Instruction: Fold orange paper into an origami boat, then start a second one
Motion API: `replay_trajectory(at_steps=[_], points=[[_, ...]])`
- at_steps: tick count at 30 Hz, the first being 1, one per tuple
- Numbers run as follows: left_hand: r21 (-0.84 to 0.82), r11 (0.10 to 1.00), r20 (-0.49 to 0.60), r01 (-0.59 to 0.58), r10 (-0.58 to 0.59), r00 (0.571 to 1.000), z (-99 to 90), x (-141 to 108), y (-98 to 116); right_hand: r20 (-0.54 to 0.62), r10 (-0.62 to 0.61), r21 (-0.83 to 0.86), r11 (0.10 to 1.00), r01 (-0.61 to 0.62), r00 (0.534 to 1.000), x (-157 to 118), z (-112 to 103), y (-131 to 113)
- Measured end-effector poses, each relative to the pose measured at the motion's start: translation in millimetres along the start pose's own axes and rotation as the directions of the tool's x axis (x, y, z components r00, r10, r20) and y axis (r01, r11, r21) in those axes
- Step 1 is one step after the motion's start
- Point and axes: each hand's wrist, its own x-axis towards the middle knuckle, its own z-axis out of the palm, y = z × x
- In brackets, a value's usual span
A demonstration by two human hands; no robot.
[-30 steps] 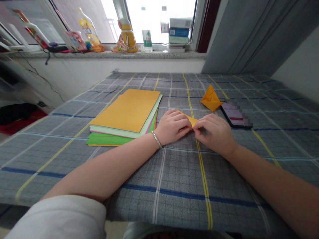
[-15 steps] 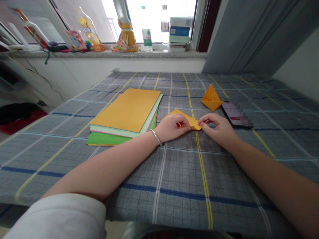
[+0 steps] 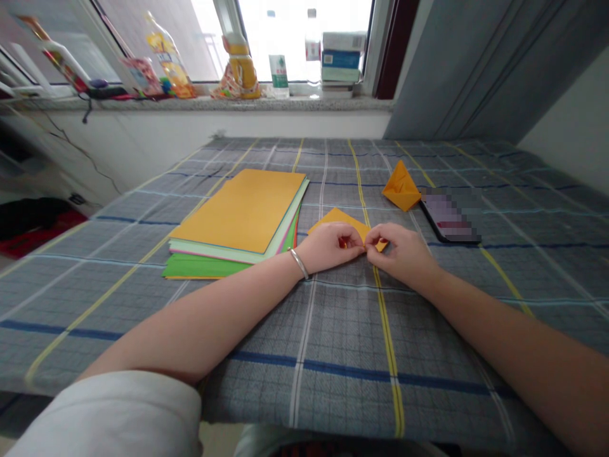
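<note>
A folded piece of orange paper [image 3: 339,216] lies on the table between both hands, its pointed top showing beyond the fingers. My left hand [image 3: 330,246] pinches its near edge with thumb and forefinger; a silver bangle circles that wrist. Close against it, my right hand [image 3: 397,249] also pinches the paper's near edge, fingertips almost touching those of the left. A small orange tip shows past the right fingers. Much of the paper's lower part is hidden behind the hands. Further back on the right stands a folded orange paper boat [image 3: 402,187].
A stack of coloured paper [image 3: 242,209], orange on top, lies left of the hands. A phone [image 3: 450,219] rests at the right beside the paper boat. The plaid tablecloth [image 3: 352,330] covers the table. Bottles and boxes [image 3: 340,58] line the windowsill.
My right hand has moved left along the paper's near edge, up against my left hand, and now covers more of the paper. The left hand stays nearly in place.
</note>
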Motion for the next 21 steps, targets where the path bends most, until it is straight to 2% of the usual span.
replay_trajectory(at_steps=[4, 8, 13, 18, 21], points=[[0.031, 0.999, 0.083, -0.024, 0.022, 0.996, -0.6, 0.4, -2.0, 0.081, 0.064, 0.031, 0.997, -0.066, 0.995, -0.4, -0.1, -2.7], [-0.020, 1.000, 0.151, 0.023, -0.020, 0.988, -2.8, 0.9, -3.5, 0.168, 0.157, 0.121, 0.976, -0.179, 0.973, 0.2, -4.0, 5.4], [-0.133, 0.983, 0.135, 0.128, -0.110, 0.985, -4.1, 1.1, -1.0, 0.113, 0.273, 0.166, 0.943, -0.289, 0.955, 2.6, -10.9, 17.3], [-0.140, 0.978, 0.119, 0.153, -0.137, 0.983, -2.5, 0.9, 0.1, 0.152, 0.072, 0.147, 0.985, -0.095, 0.986, 2.1, -8.0, 7.0], [-0.111, 0.985, 0.121, 0.134, -0.121, 0.985, -2.2, 0.7, -0.1, 0.115, 0.036, 0.084, 0.995, -0.046, 0.993, 1.0, -4.9, 2.2]])
